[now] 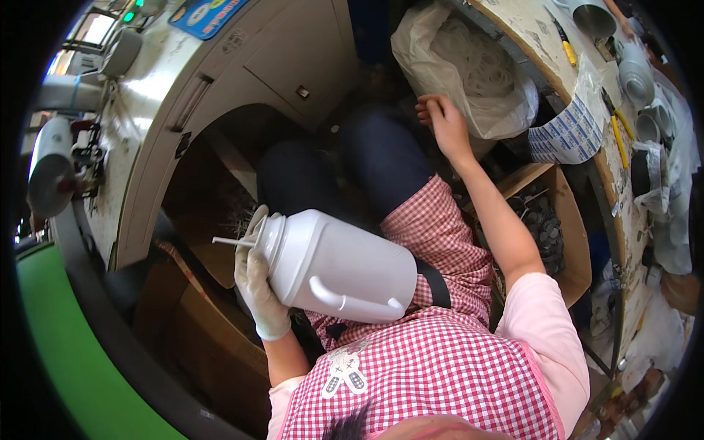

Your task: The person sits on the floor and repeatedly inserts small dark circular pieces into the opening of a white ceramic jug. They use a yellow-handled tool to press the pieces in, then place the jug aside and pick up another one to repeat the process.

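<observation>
A large white plastic jug [352, 268] with a moulded handle lies tilted across my lap, its mouth end to the left. My left hand [257, 290], in a pale glove, grips it around the neck. A thin white tube [229, 241] sticks out leftward past the gloved fingers. My bare right hand [446, 128] is raised beside the near-left edge of a translucent plastic bag [414, 51]. Its fingers are curled in, and whatever they may hold is hidden. Inside the bag lie many translucent rings [477, 62].
At right stands a worn workbench [524, 33] with yellow-handled pliers [614, 110] and a roll of printed labels [565, 136]. Under it, a cardboard box [576, 242] holds small dark parts. A white cabinet [264, 59] is at far left, a green surface [66, 352] at near left.
</observation>
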### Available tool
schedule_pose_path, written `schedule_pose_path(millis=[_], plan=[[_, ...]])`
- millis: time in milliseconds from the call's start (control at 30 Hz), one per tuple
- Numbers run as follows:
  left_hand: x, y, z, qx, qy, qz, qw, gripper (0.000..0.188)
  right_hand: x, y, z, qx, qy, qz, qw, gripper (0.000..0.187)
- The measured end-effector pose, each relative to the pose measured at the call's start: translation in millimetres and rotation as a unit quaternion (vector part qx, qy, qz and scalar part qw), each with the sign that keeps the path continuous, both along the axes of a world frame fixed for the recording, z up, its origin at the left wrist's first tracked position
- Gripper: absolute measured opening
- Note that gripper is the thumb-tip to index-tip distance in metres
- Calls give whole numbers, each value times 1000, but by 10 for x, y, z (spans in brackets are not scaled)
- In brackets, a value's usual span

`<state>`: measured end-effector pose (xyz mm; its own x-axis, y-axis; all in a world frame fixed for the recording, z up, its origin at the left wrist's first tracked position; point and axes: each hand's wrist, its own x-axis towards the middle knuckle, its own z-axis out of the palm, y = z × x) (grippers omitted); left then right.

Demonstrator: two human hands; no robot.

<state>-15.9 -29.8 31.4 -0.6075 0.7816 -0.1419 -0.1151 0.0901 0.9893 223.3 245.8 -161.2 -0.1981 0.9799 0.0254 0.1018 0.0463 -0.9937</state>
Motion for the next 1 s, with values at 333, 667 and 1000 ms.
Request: schedule_pose_path(millis=[333,667,1000], plan=[[-208,473,-269,-54,1,3,999,76,-390,762,-2880,45,-629,178,755,63],[-9,868,-199,-158,5,110,981,100,-469,835,-3891,87,-681,78,723,43],[-163,588,-173,-126,-8,-26,992,73,-198,121,-2186,-11,-492,153,857,48]])
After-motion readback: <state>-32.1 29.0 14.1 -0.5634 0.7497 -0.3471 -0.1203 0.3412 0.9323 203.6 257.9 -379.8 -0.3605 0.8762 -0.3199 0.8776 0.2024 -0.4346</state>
